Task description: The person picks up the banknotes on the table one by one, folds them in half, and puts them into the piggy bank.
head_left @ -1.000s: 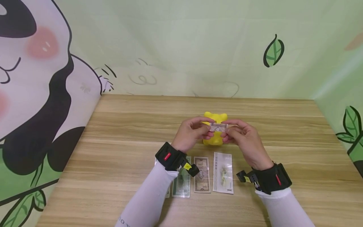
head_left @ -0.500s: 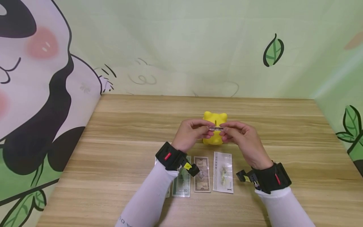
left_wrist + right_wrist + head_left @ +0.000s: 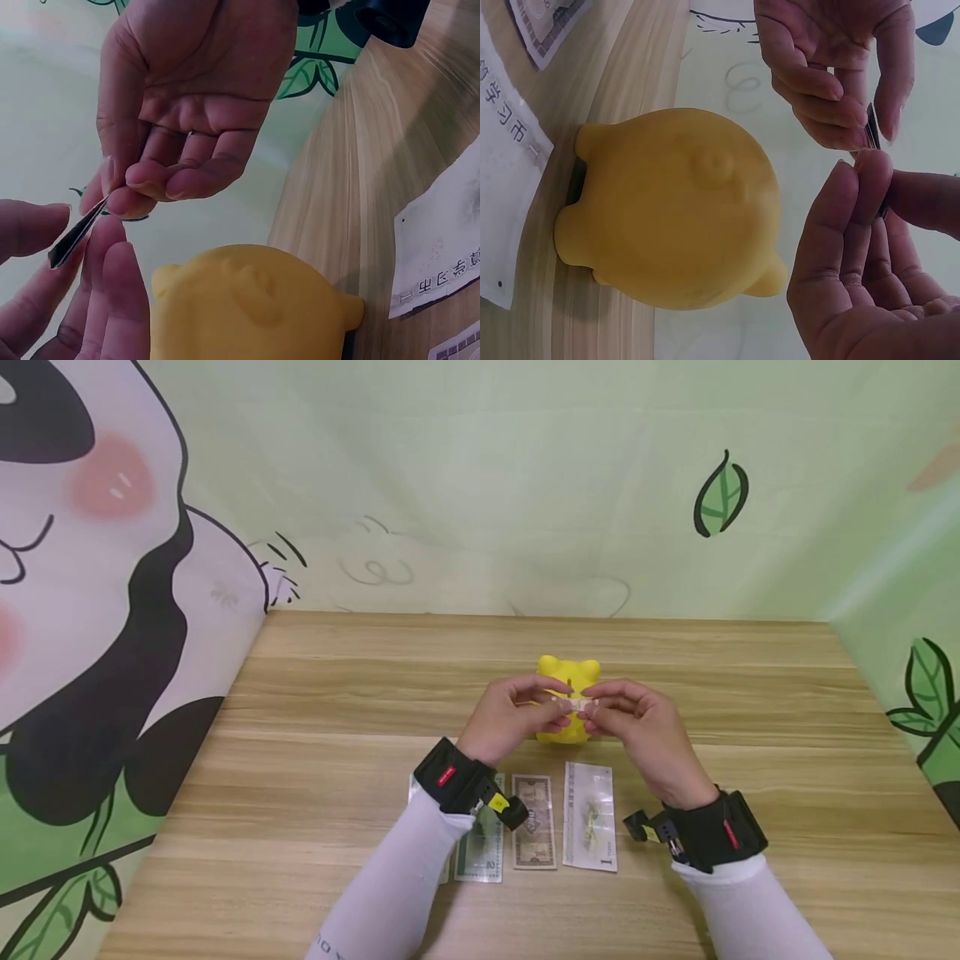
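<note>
A small, narrow folded banknote (image 3: 576, 704) is held level by both hands, a little above the yellow piggy bank (image 3: 558, 672). My left hand (image 3: 517, 710) pinches its left end between thumb and fingers. At the other end my right hand (image 3: 652, 735) pinches it the same way. Seen from the left wrist, the folded note (image 3: 75, 234) shows thin stacked layers. The dark slot (image 3: 569, 683) in the bank's back lies just beyond the fingertips. In the right wrist view the piggy bank (image 3: 675, 210) stands upright, apart from both hands.
Nearer the person, play banknotes lie in a row: a green one (image 3: 480, 856), a brown one (image 3: 534, 839) and a white one (image 3: 590, 818). The left forearm partly covers another at the row's left end. A printed cloth wall (image 3: 480, 485) rises behind the wooden table (image 3: 360, 668).
The banknote strip first showed a broad printed face, then a thin edge; now it looks shorter and pale. The fingers have shifted slightly on it. Piggy bank and table notes stay put.
</note>
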### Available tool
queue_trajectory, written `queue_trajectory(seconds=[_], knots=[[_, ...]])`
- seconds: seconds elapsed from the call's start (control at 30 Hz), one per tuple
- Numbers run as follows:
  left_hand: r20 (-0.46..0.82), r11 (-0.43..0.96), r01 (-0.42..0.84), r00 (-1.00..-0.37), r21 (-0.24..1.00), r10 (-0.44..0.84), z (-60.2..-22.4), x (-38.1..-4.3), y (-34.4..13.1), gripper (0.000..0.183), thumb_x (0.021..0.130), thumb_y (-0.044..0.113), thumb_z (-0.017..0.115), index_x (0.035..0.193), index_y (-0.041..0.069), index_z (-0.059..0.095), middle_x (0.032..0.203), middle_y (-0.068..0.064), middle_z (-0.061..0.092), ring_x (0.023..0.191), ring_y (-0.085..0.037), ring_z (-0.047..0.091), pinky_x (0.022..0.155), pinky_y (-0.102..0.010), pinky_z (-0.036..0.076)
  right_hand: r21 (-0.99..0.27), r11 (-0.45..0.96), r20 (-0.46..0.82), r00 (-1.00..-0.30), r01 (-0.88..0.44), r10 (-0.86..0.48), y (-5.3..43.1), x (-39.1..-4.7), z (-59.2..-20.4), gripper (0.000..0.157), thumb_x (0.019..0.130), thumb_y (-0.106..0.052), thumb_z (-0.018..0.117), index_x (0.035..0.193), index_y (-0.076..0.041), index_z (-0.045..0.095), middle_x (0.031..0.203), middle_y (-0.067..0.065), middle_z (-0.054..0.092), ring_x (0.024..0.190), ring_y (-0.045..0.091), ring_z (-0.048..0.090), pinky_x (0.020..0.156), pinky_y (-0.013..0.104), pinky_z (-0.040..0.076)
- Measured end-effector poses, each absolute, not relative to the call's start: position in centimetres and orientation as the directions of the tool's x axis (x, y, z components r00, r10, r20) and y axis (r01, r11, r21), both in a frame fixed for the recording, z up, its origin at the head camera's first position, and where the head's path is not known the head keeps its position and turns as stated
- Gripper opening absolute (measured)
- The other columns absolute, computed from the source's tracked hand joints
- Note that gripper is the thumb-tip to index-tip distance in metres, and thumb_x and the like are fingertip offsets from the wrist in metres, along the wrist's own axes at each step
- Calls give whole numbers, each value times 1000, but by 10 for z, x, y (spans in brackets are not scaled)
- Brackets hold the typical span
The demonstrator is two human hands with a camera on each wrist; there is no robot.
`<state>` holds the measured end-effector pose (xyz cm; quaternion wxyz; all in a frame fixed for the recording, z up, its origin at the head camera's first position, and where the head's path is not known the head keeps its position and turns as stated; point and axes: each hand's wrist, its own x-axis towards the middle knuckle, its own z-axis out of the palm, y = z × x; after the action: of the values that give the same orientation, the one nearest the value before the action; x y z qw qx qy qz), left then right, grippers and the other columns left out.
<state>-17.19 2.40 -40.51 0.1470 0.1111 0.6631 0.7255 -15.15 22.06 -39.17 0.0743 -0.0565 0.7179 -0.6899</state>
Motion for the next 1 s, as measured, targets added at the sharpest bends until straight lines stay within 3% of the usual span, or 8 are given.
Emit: queue_trajectory(seconds=[0.17, 0.33, 0.5, 0.83, 1.0], knots=[[-20, -107, -64, -929, 992, 370, -405, -171, 26, 18, 89, 4, 67, 104, -6, 68, 90, -18, 71, 81, -30, 67, 80, -50, 57, -998, 62, -16, -979, 3, -204, 219, -151, -392, 27, 92, -4, 63, 116, 7, 57, 94, 6, 68, 87, 29, 64, 79, 35, 59], [-22, -99, -60, -938, 993, 346, -404, -170, 27, 18, 88, 3, 68, 103, -7, 68, 88, -19, 71, 78, -25, 67, 74, -39, 60, -998, 60, -15, -974, 1, -225, 219, -151, -394, 29, 91, -3, 64, 117, 6, 57, 93, 7, 67, 88, 33, 63, 77, 32, 59], [-15, -59, -36, -944, 998, 331, -405, -170, 28, 19, 88, 4, 69, 103, -6, 68, 89, -20, 71, 77, -24, 67, 74, -42, 60, -997, 76, -31, -969, 13, -245, 217, -151, -395, 26, 92, -7, 65, 114, 4, 57, 92, 6, 69, 88, 35, 62, 76, 33, 59], [2, -37, -11, -943, 999, 333, -405, -168, 28, 15, 85, 6, 72, 98, -2, 70, 85, -15, 72, 74, -26, 68, 68, -35, 61, -997, 78, -18, -967, -3, -256, 215, -149, -394, 16, 95, -11, 62, 104, 0, 54, 82, 3, 69, 79, 30, 62, 71, 29, 58], [-2, -70, -29, -935, 997, 355, -405, -169, 28, 15, 89, 8, 68, 100, -3, 69, 85, -16, 72, 77, -27, 68, 68, -34, 61, -998, 41, 34, -968, -45, -249, 215, -150, -394, 15, 94, -8, 61, 100, 3, 53, 79, 4, 69, 75, 26, 62, 68, 28, 58]])
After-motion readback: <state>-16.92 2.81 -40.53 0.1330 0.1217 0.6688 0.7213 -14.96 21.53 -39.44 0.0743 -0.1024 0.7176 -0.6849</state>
